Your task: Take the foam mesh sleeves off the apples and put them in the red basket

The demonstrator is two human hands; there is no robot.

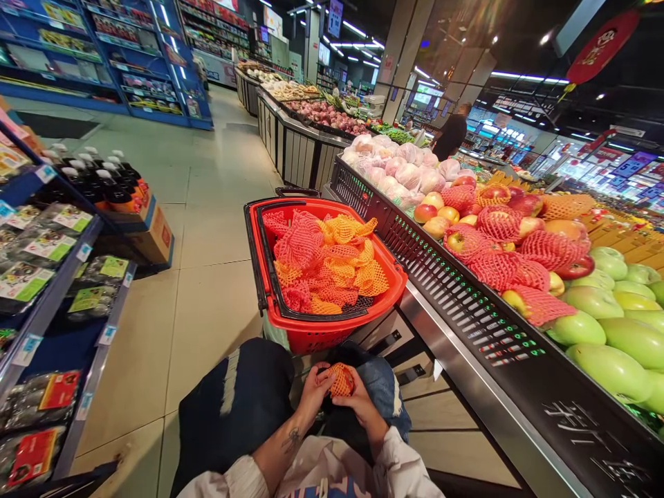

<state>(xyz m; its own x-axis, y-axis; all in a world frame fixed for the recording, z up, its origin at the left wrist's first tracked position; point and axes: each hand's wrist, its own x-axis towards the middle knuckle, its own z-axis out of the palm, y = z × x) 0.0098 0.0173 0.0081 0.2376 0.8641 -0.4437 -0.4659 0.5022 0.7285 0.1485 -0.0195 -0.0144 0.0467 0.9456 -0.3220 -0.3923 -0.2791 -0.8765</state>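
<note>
Orange foam net (pixel 341 380) sits low in the head view, clamped between the left hand (pixel 313 391) and right hand (pixel 359 403), just below a red basket (pixel 270 277) of similar nets. White characters on the fruit counter (pixel 467 304) and the shelf labels are too blurred to read

sleeves: pale, cream-white cloth, pushed up toward the elbows, well back from the fingers
left forearm: bare, with a small dark tattoo behind the wrist of the left hand (pixel 312 395)
right hand (pixel 362 404): bare, no ring or watch to be seen
trousers: dark blue denim beyond the fingertips, with frayed, whitish torn patches
top: light fabric with a blue and red print at the bottom edge
</note>
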